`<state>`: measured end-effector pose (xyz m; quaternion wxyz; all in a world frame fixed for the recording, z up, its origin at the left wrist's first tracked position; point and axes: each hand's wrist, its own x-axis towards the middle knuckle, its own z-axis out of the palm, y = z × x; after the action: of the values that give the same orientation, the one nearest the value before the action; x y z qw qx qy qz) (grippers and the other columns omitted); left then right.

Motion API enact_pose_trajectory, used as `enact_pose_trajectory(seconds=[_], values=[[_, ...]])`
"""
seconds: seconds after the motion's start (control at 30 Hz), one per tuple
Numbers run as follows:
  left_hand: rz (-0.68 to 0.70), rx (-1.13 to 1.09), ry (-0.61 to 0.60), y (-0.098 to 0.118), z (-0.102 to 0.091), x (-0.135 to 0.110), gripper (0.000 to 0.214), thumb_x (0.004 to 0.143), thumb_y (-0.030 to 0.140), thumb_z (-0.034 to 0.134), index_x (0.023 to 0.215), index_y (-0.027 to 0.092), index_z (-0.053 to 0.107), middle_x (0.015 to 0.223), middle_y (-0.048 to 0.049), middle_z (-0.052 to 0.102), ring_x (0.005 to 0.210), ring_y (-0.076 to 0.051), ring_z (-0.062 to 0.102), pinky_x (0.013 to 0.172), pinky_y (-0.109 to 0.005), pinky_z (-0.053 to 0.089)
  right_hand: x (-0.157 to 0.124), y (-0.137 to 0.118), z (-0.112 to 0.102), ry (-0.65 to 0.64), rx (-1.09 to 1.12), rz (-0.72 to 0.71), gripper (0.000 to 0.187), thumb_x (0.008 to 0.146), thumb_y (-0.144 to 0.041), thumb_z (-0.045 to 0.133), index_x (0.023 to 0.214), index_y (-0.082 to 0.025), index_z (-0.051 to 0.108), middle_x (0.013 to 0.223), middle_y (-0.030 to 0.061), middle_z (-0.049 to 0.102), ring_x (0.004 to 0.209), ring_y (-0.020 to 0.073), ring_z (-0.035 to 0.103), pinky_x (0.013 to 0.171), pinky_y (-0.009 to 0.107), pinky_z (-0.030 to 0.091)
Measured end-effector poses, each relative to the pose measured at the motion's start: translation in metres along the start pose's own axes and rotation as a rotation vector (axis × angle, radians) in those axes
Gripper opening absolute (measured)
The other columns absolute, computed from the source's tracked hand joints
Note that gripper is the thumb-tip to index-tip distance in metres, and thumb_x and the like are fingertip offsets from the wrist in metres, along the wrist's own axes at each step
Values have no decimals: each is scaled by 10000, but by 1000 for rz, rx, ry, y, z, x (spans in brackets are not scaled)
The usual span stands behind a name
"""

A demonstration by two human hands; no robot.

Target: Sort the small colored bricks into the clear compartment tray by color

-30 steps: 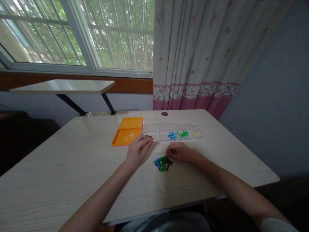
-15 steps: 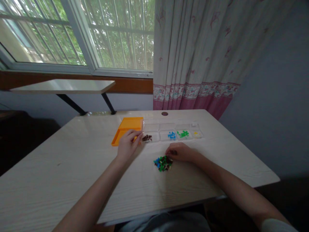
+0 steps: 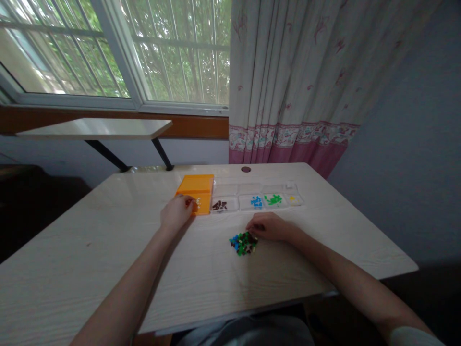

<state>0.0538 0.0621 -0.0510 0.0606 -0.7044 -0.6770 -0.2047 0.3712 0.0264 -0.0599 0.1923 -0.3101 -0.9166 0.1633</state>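
Note:
My left hand (image 3: 176, 211) is over the near half of an open orange case (image 3: 205, 206), fingertips pinched beside several small pale pieces (image 3: 198, 203) lying in it. Whether a piece is between those fingers is too small to tell. My right hand (image 3: 269, 226) rests on the table with its fingers curled together at the upper right edge of a mixed pile of tiny green, blue, brown and pale pieces (image 3: 243, 243). What its fingertips hold, if anything, is hidden. Clear lidded boxes beside the case hold brown pieces (image 3: 220, 205), blue pieces (image 3: 256, 202), green pieces (image 3: 272, 199) and yellow pieces (image 3: 292, 198).
The wooden table (image 3: 201, 278) has a round cable hole (image 3: 246, 169) near its back edge. A raised shelf (image 3: 97, 129) on black supports stands at the back left. A curtain (image 3: 288, 96) hangs behind the table beside a barred window.
My left hand has moved left from the edge of the brown pieces' box to over the orange case, uncovering pale pieces there. My right hand has stayed at the pile.

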Motion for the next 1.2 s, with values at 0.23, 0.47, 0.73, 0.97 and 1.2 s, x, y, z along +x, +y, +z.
enact_pose_trajectory(seconds=[0.23, 0.47, 0.73, 0.97, 1.2], values=[[220, -196, 35, 29, -10, -13, 257, 820, 322, 425, 869, 177, 631, 834, -61, 637, 752, -175, 575, 618, -241, 406, 0, 1, -1, -4, 7, -22, 209, 760, -161, 524, 915, -191, 662, 738, 15, 627, 631, 100, 548, 596, 183, 404], [576, -331, -122, 72, -8, -35, 216, 834, 245, 420, 877, 193, 625, 797, -41, 624, 716, -134, 574, 619, -216, 422, 1, -1, -2, -18, 2, -4, 156, 765, -175, 538, 858, -197, 662, 731, 10, 625, 631, 100, 545, 589, 183, 401], [572, -491, -114, 90, -2, -45, 171, 812, 225, 486, 851, 195, 649, 730, -30, 616, 682, -123, 557, 600, -209, 421, 5, -6, 2, 169, 37, 29, 111, 803, -220, 538, 833, -170, 632, 686, 13, 597, 597, 98, 514, 567, 193, 394], [512, -624, -70, 104, -1, -49, 132, 797, 236, 531, 813, 183, 651, 690, -24, 609, 657, -118, 548, 576, -210, 413, 10, -17, 8, 386, 92, 14, 147, 828, -271, 529, 823, -173, 639, 708, 30, 603, 640, 111, 511, 583, 211, 391], [511, -652, -44, 106, 2, -51, 136, 798, 235, 528, 812, 182, 652, 686, -26, 599, 651, -115, 540, 569, -210, 409, 10, -19, 10, 401, 73, 46, 156, 828, -285, 526, 813, -181, 641, 714, 28, 613, 638, 113, 516, 579, 213, 390]])
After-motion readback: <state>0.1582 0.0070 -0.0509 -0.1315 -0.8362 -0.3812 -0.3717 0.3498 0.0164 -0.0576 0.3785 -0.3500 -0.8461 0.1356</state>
